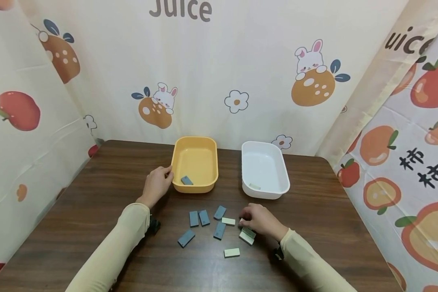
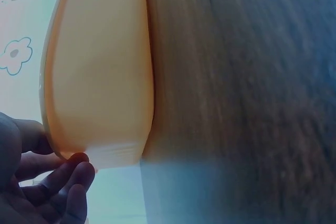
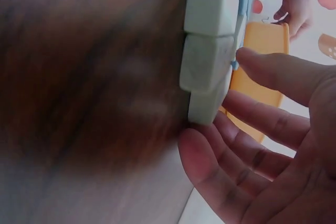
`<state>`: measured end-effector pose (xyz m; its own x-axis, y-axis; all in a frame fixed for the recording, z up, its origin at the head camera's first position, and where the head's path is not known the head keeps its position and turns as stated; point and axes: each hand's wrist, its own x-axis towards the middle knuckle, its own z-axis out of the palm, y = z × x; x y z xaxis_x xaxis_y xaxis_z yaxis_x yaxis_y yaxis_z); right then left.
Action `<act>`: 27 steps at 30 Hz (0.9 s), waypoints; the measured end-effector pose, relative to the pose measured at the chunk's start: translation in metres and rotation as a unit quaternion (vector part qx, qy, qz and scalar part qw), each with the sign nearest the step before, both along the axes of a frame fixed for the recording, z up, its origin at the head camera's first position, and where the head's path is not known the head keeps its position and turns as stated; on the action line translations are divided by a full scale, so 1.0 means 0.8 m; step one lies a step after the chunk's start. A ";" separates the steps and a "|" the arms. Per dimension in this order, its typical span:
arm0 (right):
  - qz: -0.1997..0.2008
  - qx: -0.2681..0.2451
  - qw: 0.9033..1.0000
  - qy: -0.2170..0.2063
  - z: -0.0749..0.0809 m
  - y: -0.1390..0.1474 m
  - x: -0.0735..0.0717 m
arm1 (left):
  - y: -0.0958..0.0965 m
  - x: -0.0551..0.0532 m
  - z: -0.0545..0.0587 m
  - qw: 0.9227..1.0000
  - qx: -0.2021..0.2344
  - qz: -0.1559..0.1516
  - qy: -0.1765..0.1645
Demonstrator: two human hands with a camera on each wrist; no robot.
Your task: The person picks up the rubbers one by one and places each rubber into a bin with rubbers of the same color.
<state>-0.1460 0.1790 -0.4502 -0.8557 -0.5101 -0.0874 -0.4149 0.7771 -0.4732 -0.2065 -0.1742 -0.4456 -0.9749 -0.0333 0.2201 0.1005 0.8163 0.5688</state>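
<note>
My left hand (image 1: pixel 157 184) holds the rim of the yellow tray (image 1: pixel 214 162) at its left side; its fingers and thumb meet at the edge in the left wrist view. One blue-grey rectangular block (image 1: pixel 186 180) lies inside that tray. Over a cluster of pale green blocks (image 1: pixel 246 238) is my right hand (image 1: pixel 260 219). In the right wrist view its spread, bent fingers (image 3: pixel 197 156) reach around the end of the nearest pale block (image 3: pixel 207 106), with no firm grip visible. Two more pale blocks (image 3: pixel 210 6) stand beside it.
A white tray (image 1: pixel 285 178) with one pale block (image 1: pixel 254 186) stands beyond my right hand. Several blue-grey blocks (image 1: pixel 194 219) lie scattered between the hands. Two separate pale blocks, one near the blue ones (image 1: pixel 228 221), another closer (image 1: pixel 231 252), lie on the brown table (image 1: pixel 168 267).
</note>
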 end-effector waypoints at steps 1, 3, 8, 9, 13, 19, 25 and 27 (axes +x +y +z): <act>-0.001 0.001 1.000 0.001 0.000 -0.001 0.001 | 0.000 0.000 0.000 1.000 0.000 -0.001 0.000; -0.003 0.002 1.000 0.003 -0.001 -0.003 0.002 | 0.000 0.000 0.000 1.000 0.003 -0.001 0.001; -0.005 0.007 1.000 0.015 -0.001 -0.006 0.004 | -0.001 0.000 0.000 1.000 0.009 -0.001 -0.004; -0.004 0.006 1.000 0.018 -0.001 -0.006 0.004 | -0.001 0.000 0.001 1.000 0.010 -0.001 -0.006; 0.007 0.001 1.000 0.025 -0.003 -0.006 0.004 | -0.003 0.000 0.001 1.000 0.013 -0.001 -0.015; 0.011 -0.008 0.999 0.040 -0.002 -0.003 0.005 | -0.003 0.000 -0.001 1.000 0.015 0.002 -0.019; 0.005 -0.017 0.999 0.050 0.007 0.000 0.005 | -0.003 -0.001 -0.003 1.000 0.012 -0.001 -0.017; 0.003 -0.019 0.998 0.052 0.009 0.001 0.004 | -0.003 -0.001 -0.003 1.000 0.014 0.001 -0.019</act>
